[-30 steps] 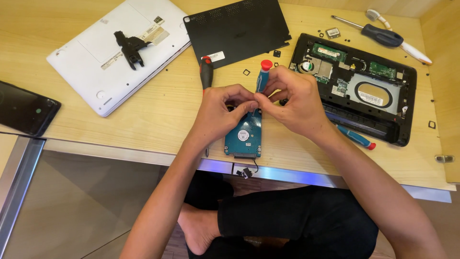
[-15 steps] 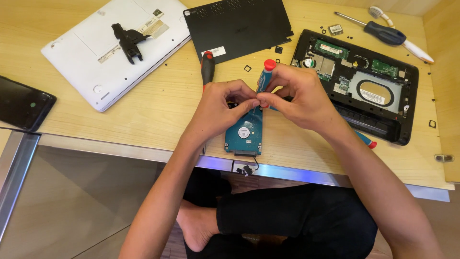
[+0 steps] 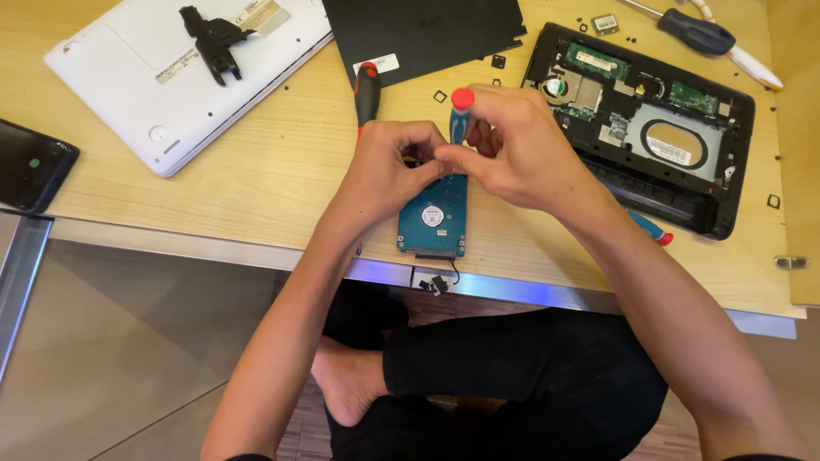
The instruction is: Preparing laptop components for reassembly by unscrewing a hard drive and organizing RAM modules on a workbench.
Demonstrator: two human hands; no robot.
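Hard drive (image 3: 434, 213) is my landmark: a teal, circuit-side-up slab lying flat on the bench (image 3: 256, 179), its connector edge close to the near metal-trimmed rim. I order everything else by size and place it against that drive.

Largest is the bench itself, pale wood under the drive. Next, the white laptop (image 3: 184, 72) lies far to the upper left of the drive, bottom side up, with a black plastic bracket (image 3: 213, 38) resting on it. The opened black laptop base (image 3: 649, 119) sits to the upper right of the drive, its boards and a silver bay exposed. A black cover panel (image 3: 423, 34) lies beyond the drive, straight up from it. A dark phone (image 3: 30, 175) lies far left of the drive at the bench edge.

My left hand (image 3: 389, 166) rests on the drive's upper left corner, fingers curled together and pinching at the drive's top edge; what they pinch is hidden. My right hand (image 3: 512, 149) sits just above and right of the drive, fingers clamped around a blue screwdriver (image 3: 461, 115) with a red cap, held upright over the drive's top edge; its tip is hidden behind my fingers.

A red-and-black screwdriver (image 3: 367, 90) lies above and left of the drive, just beyond my left hand. Another blue-handled screwdriver (image 3: 696, 30) lies far up and right, beyond the open base. Small black squares (image 3: 498, 61) dot the bench above the drive.
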